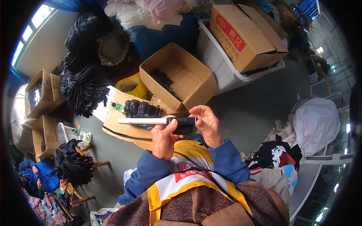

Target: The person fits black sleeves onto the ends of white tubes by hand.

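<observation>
My left hand [163,142] is closed around a smooth white rod [141,121], thumb on top, where black fabric is wound about its right part. The black fabric roll [183,125] covers that end, and a loose flap hangs below it. At the roll's right end is my right hand [209,127], its thumb and fingers apart; whether a fingertip touches the fabric I cannot tell. Just beyond the rod, several small black rolls [142,109] lie in a row on a flat cardboard surface [113,126]. A black strip [122,134] trails along its near edge.
Behind the surface stands an open cardboard box [200,77] with black pieces inside. Near it are a yellow bucket [140,88], a grey bin [226,75] bearing a carton [245,37], and hanging black strips [83,88]. Cloth heaps [277,162] lie right. Another person's blue sleeve [47,175] shows far left.
</observation>
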{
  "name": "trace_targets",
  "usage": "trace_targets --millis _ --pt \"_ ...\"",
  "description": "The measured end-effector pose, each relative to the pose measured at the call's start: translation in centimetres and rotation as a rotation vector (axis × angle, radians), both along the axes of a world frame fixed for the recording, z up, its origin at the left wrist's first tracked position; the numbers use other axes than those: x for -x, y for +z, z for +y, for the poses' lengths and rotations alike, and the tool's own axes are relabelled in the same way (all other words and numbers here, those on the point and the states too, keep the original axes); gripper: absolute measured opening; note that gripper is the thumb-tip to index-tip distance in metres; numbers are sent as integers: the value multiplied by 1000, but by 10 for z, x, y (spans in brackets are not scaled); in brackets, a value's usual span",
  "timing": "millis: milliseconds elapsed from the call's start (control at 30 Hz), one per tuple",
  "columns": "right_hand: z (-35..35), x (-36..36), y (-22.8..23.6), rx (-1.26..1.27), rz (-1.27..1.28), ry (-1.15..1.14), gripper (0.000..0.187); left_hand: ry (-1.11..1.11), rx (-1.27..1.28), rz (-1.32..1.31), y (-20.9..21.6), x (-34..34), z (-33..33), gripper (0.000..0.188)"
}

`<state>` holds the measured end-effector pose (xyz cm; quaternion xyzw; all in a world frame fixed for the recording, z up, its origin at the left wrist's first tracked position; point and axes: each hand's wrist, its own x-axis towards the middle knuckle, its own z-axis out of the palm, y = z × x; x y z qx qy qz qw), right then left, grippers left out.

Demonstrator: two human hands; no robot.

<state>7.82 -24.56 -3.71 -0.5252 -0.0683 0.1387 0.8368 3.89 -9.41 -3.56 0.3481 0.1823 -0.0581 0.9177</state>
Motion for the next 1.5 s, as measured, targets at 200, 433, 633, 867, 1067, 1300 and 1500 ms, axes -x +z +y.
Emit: trace_targets --millis 200,433,633,867,1067,1300,1500 --pt "12 5 -5 181 -67 -6 49 -2 8 -8 0 0 0 11" --pt "20 3 3 421 -50 -12 27 0 17 -20 -3 0 1 13" --pt "12 3 2 348 -91 -54 19 -20 90 17 -6 -6 -7 23" --pt "12 2 -15 153 147 -86 26 84 -31 -2 -7 -3 2 26" --pt "23 7 -22 326 1 -191 28 26 -86 -19 -7 0 -13 21" --pt "16 7 -15 239 76 -230 26 -115 -26 65 -29 -4 1 12" --pt "19 7 -12 252 53 -269 27 -76 51 -21 -24 -1 -3 17"
